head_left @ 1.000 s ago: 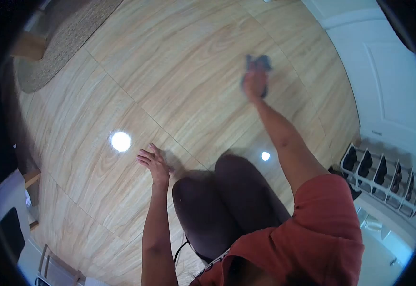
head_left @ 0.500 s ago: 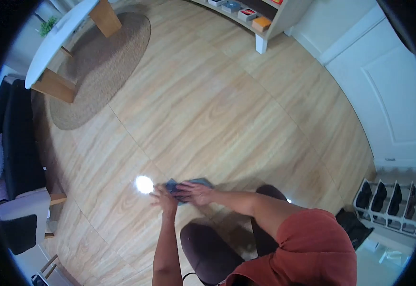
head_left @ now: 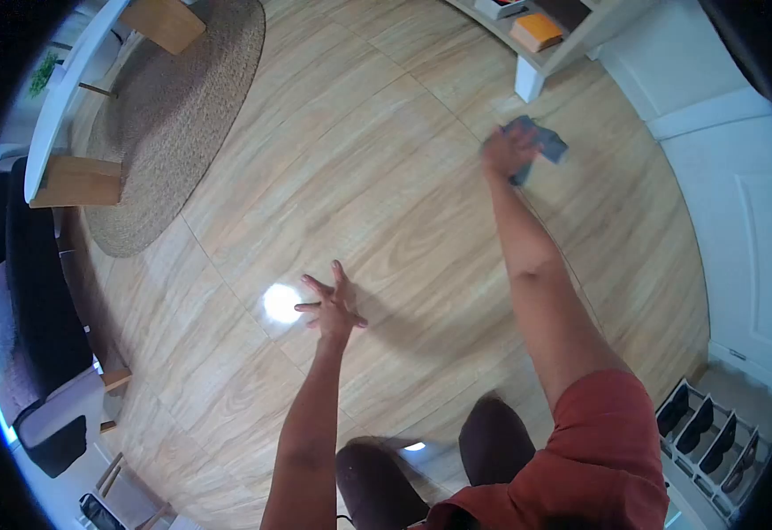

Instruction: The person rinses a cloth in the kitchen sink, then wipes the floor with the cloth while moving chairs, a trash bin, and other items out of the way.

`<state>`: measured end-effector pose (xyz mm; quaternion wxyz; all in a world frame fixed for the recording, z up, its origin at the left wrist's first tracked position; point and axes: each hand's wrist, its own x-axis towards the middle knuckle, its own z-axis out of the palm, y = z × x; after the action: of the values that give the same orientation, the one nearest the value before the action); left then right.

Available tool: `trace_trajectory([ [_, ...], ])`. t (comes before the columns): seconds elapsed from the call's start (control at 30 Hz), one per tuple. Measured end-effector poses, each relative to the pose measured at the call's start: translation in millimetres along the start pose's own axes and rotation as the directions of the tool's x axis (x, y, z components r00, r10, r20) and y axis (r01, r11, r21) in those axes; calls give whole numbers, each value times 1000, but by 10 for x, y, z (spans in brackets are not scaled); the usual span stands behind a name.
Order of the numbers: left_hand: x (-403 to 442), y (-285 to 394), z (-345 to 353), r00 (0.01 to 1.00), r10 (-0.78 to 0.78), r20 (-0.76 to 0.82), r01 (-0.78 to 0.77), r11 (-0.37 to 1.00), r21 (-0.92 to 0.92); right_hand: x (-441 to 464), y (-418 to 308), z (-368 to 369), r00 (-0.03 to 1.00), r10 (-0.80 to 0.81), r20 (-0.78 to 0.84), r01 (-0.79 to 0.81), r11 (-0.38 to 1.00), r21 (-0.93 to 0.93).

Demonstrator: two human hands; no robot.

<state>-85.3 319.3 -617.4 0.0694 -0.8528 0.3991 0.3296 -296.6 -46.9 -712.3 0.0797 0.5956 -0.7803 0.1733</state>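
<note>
My right hand (head_left: 508,152) reaches far forward, pressed down over a grey-blue cloth (head_left: 548,141) on the wood-patterned floor (head_left: 403,203). It is a little blurred, and the cloth sticks out beyond its fingers and below the palm. My left hand (head_left: 333,309) rests on the floor nearer to me with its fingers spread wide and nothing in it. A bright light reflection shines on the floor just left of those fingers.
A shelf unit (head_left: 529,78) with an orange box (head_left: 536,32) stands just beyond the cloth. To the left are a round woven rug (head_left: 218,115), a white-topped table (head_left: 75,75) and a dark sofa (head_left: 32,265). A white door (head_left: 757,230) and a shoe rack (head_left: 713,442) line the right side.
My right hand has slid the cloth forward and right, from beside my left hand to near the shelf leg. My left hand now stands apart with its fingers spread.
</note>
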Motion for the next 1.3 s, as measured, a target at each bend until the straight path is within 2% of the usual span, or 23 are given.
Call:
trace_trajectory([
  [0.07, 19, 6, 1, 1000, -12, 1, 12, 1000, -13, -107, -576, 122, 978, -191, 82, 193, 981, -16],
  [0.13, 65, -147, 150, 983, 131, -132, -129, 991, 20, -458, -1458, -83, 709, -704, 40, 701, 710, 73],
  [0.17, 52, -149, 136, 985, 121, -124, -118, 993, 28, -752, -1839, -203, 701, -704, -115, 708, 668, 230],
  [0.2, 41, -108, 105, 992, 88, -87, -88, 996, 3, -1026, -2073, -532, 543, -839, 48, 792, 530, 302],
  [0.23, 26, -84, 66, 997, 56, -49, -57, 998, -22, -1429, -2242, -574, 506, -863, -11, 714, 412, 566],
  [0.27, 30, -72, 27, 999, 33, 2, -33, 998, -54, -1778, -2361, -742, 292, -950, 109, 739, 296, 605],
  [0.3, 21, -119, 46, 1000, 28, 3, -28, 998, -53, -2237, -2365, -774, 213, -976, -44, 715, 125, 688],
  [0.37, 51, -315, 325, 932, 260, -251, -259, 965, 39, -3082, -2280, -811, -91, -975, -203, 785, -196, 588],
  [0.43, 142, -397, 382, 922, 338, -187, -335, 941, 50, -2927, -2187, -1001, -425, -864, -269, 382, -441, 812],
  [0.5, -23, 16, -56, 994, -62, 87, 70, 993, -95, -2589, -2435, -857, -311, -931, -189, 472, -324, 820],
  [0.53, 21, -190, 155, 952, 219, -212, -244, 965, -99, -2356, -2560, -716, -181, -977, -108, 535, -191, 823],
  [0.6, 3, -110, 134, 979, 134, -155, -150, 984, -96, -1384, -2819, -632, 135, -965, 223, 434, 260, 862],
  [0.67, 1, -18, 35, 999, 8, -41, -10, 999, -50, -445, -2920, 40, 357, -934, 26, 694, 284, 661],
  [0.73, 27, -46, 63, 995, 59, -77, -62, 997, -50, 539, -2559, 310, 387, -921, -51, 859, 340, 383],
  [0.8, 8, -35, 32, 990, 73, -124, -70, 997, 24, 1105, -2064, 94, 655, -696, 296, 687, 711, 152],
  [0.83, -10, -44, 25, 992, 82, -95, -80, 997, 19, 1178, -1642, 462, 790, -599, 131, 588, 801, 114],
  [0.87, 1, -46, 9, 990, 87, -114, -86, 996, 12, 1171, -1379, 234, 859, -469, 204, 442, 882, 164],
  [0.97, 5, -79, 55, 984, 115, -136, -116, 993, 6, 934, -908, 242, 917, -351, 192, 378, 916, -131],
  [1.03, -18, -44, 23, 981, 140, -137, -138, 990, 27, 489, -537, 3, 862, -483, 156, 474, 876, 92],
  [1.1, -39, 58, -107, 1000, -23, 6, 23, 999, 42, 7, -62, -397, 817, -545, 189, 506, 834, 221],
  [1.2, -11, 54, -126, 989, -79, 127, 82, 996, -17, -575, 748, -1074, 779, -538, 322, 469, 841, 269],
  [1.27, 17, -80, 2, 998, 70, -4, -70, 997, 24, -654, 1196, -1243, 487, -783, 387, 680, 618, 396],
  [1.3, 4, -129, 48, 971, 201, -127, -194, 979, 68, -548, 1307, -1179, 504, -773, 386, 670, 632, 390],
])
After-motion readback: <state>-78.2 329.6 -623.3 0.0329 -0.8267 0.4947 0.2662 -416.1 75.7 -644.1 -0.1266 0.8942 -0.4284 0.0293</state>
